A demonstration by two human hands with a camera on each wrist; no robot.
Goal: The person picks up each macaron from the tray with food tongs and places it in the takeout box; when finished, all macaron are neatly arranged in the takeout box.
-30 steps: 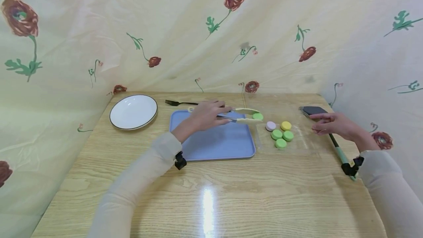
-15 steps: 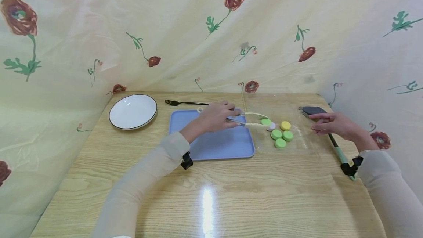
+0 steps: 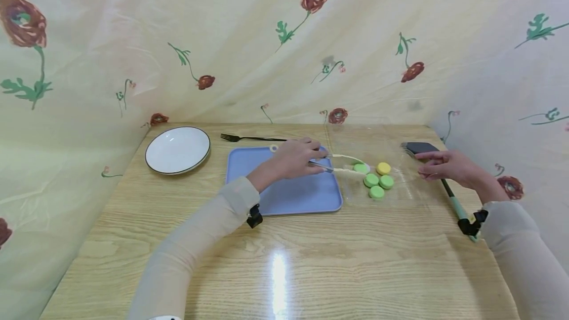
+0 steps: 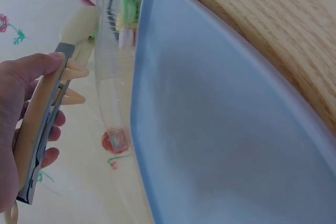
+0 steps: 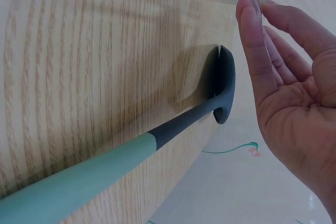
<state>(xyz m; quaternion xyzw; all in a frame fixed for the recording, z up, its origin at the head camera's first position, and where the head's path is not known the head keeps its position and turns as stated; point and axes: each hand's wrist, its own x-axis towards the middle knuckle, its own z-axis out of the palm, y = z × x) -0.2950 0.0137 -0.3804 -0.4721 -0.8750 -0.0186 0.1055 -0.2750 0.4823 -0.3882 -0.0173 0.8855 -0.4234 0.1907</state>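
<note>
Stretching in over a wooden table [image 3: 355, 270] from the near side, in pale sleeves [image 3: 191, 248]. Reaching past a green-handled spatula [image 5: 136, 151], laid along the right side with its dark head pointing away, and across a blue tray [image 3: 302, 194]. Gripping tongs [image 4: 39, 119] in the left hand [image 3: 293, 159], with fingers and thumb wrapped round the handles and the tong ends drawn nearly together. Catching a green macaron [image 3: 359, 167] between those ends, near a lilac macaron [image 4: 126, 38]; impossible to tell whether touching, or whether inside a clear box [image 3: 406, 190] or just above. Pinching that box's edge between thumb and fingertips of the right hand [image 3: 451, 167]. Showing in the box, too: three more green macarons [image 3: 371, 180], bunched next to a yellow macaron [image 3: 384, 169]. Farther back, looking left, past a dark-rimmed white plate [image 3: 178, 150] and a black fork [image 3: 253, 138] beyond the tray, to flower-printed cloth [image 3: 249, 38].
</note>
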